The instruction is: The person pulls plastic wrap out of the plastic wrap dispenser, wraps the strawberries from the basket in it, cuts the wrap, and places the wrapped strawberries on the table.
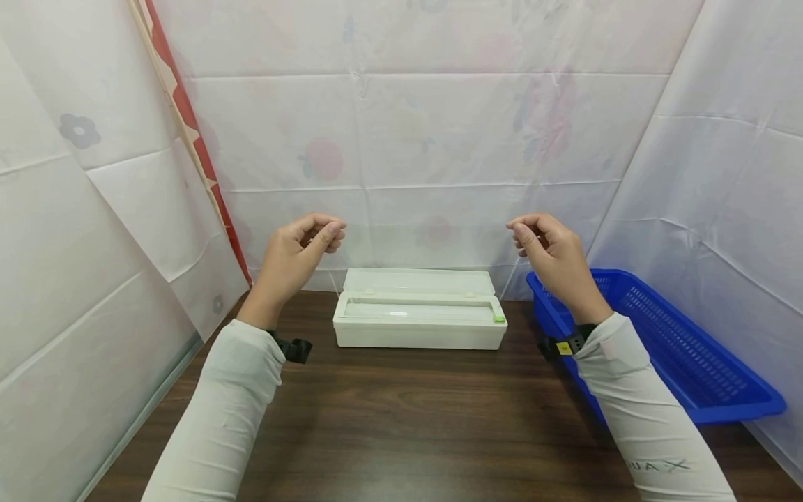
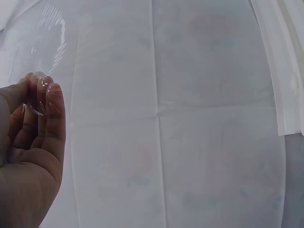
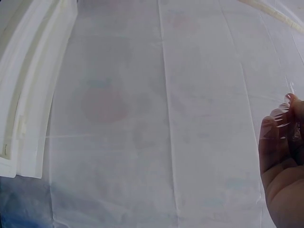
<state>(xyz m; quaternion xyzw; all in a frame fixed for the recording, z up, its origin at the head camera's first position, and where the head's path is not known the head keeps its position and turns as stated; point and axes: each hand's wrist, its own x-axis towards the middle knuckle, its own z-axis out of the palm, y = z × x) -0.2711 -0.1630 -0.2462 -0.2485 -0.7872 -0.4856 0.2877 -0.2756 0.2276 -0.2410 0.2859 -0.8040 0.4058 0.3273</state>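
My left hand (image 1: 290, 259) pinches clear cling film between thumb and fingers, raised above the left end of a white cling film dispenser (image 1: 420, 336). Level with it, my right hand (image 1: 555, 259) pinches the film above the dispenser's right side. In the left wrist view the cling film (image 2: 59, 45) shows as shiny creases over the fingertips; in the right wrist view the film (image 3: 280, 114) glints on the fingers. Between the hands the sheet is almost invisible. The dispenser's lid (image 1: 419, 282) is tipped back, and a small green slider (image 1: 499, 318) sits at its right end.
A blue plastic basket (image 1: 684, 362) stands on the right, partly behind my right forearm. The dispenser rests on a dark wooden table (image 1: 401, 425) near the back. Pale patterned sheets (image 1: 414, 132) enclose the back and both sides.
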